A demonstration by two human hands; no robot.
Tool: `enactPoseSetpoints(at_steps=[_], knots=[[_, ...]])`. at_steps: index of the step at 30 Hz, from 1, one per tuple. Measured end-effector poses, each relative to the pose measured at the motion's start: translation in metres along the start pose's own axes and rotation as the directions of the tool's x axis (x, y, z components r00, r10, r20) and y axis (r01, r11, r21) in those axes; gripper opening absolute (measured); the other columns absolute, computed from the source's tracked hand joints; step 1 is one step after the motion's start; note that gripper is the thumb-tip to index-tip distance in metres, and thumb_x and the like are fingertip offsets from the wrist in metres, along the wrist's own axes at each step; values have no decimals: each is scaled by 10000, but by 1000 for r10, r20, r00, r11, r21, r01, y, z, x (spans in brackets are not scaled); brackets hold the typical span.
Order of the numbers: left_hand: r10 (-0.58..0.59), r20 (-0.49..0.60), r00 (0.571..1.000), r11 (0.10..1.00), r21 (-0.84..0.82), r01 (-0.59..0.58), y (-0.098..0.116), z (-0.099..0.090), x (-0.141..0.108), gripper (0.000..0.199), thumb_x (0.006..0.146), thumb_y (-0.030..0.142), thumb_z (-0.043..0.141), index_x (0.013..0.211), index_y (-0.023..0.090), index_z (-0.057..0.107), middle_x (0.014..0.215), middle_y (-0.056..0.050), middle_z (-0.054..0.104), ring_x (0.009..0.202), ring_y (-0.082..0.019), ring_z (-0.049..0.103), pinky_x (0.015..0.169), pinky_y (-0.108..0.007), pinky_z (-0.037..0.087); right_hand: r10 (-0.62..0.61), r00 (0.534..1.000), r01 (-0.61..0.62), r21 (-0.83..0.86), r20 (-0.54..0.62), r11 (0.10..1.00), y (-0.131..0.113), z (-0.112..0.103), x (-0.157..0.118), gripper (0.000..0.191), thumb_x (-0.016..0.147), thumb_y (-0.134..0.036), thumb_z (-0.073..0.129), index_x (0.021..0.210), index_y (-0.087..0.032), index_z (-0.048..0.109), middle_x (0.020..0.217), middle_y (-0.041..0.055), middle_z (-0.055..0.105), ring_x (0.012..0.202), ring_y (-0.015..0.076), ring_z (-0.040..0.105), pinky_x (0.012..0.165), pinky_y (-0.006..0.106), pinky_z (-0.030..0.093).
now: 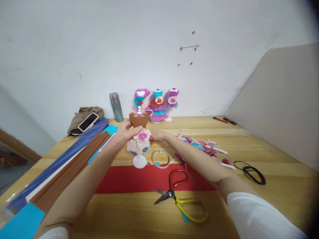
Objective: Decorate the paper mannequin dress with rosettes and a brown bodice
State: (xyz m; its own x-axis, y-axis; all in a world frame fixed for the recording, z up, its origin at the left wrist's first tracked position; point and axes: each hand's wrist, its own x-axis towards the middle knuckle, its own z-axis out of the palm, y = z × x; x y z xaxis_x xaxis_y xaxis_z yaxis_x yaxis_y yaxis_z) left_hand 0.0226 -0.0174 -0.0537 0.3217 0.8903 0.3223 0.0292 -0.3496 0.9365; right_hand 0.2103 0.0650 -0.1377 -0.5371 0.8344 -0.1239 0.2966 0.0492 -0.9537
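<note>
Upright near the table's middle is a small dress form [138, 146] with a brown crepe-paper top, a cream skirt, a pink-centred paper flower and a white round base. My left hand [127, 133] is closed around its waist from the left, with the thumb across the front. Just to the right, my right hand [156, 135] reaches behind the form. Its fingers are mostly hidden, so I cannot tell what they hold. A thin red bit shows beside it. Below lie a roll of clear tape [161, 166] and a strip of red paper [132, 179].
Scissors [171, 194] with red and yellow handles lie open in front. Three dressed forms [159, 108] and a flask [116, 108] stand by the wall. Paper sheets [62, 172] and a phone [88, 122] are left. Paper scraps [199, 146], a black cord [254, 175] and markers [224, 120] are right.
</note>
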Motion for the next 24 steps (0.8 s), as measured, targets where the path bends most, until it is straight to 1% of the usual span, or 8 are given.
enactPoseSetpoints(at_steps=[3,5,8,11,14,19,22,24], knots=[[-11,10,1000,1000,7,11,-4,2,-7,496,726,530,789,991,116,726,1037,-105,737,1031,-282,647,886,-340,476,-77,987,84,43,-143,995,-21,-17,-11,88,689,-189,688,660,-145,617,442,-50,539,397,51,443,412,168,325],[-17,48,999,1000,-14,17,-5,1,-9,539,736,537,783,1076,124,722,1088,-109,733,1046,-287,649,896,-347,481,-160,958,185,85,-236,979,-38,-24,-23,162,749,-310,672,786,-154,653,543,-41,598,465,49,475,452,163,348],[-22,151,988,997,-67,32,-8,-6,-9,605,726,553,792,1153,130,717,1115,-125,732,1044,-295,659,878,-346,500,-380,865,454,191,-328,870,-65,-24,-47,335,729,-419,734,937,-159,696,800,31,715,577,76,547,483,194,382],[-6,232,973,990,-133,37,-9,-13,-8,673,667,583,830,1157,135,718,1116,-141,727,1005,-285,667,833,-331,516,-546,785,601,149,-292,785,-90,-16,-69,355,783,-440,734,1025,-180,723,982,68,733,714,103,603,557,215,436],[39,302,952,978,-205,25,-9,-15,-10,746,622,653,830,1174,166,710,1189,-153,700,1054,-299,654,868,-354,515,-665,724,685,77,-184,724,-111,-5,-81,382,852,-462,678,1122,-196,724,1100,79,713,820,126,620,613,228,468],[107,451,886,950,-309,42,-8,-6,-24,699,625,762,754,1061,216,727,1213,-160,669,1085,-315,641,918,-417,505,-616,787,616,-18,23,787,-134,12,-90,378,925,-481,575,1145,-207,717,1158,74,700,1028,180,633,765,259,518],[28,504,863,958,-261,121,-9,-1,-32,672,597,781,754,937,201,735,1235,-185,652,1040,-310,651,903,-427,511,-590,807,590,-97,26,802,-142,19,-96,285,956,-399,548,1116,-234,715,1154,47,693,1122,180,623,890,272,503],[-38,500,865,958,-228,174,-9,1,-36,698,537,810,759,870,197,732,1232,-185,658,1016,-312,651,891,-430,520,-610,791,610,-130,45,782,-145,23,-99,234,939,-348,573,1065,-219,723,1083,34,695,1064,162,640,873,254,502]])
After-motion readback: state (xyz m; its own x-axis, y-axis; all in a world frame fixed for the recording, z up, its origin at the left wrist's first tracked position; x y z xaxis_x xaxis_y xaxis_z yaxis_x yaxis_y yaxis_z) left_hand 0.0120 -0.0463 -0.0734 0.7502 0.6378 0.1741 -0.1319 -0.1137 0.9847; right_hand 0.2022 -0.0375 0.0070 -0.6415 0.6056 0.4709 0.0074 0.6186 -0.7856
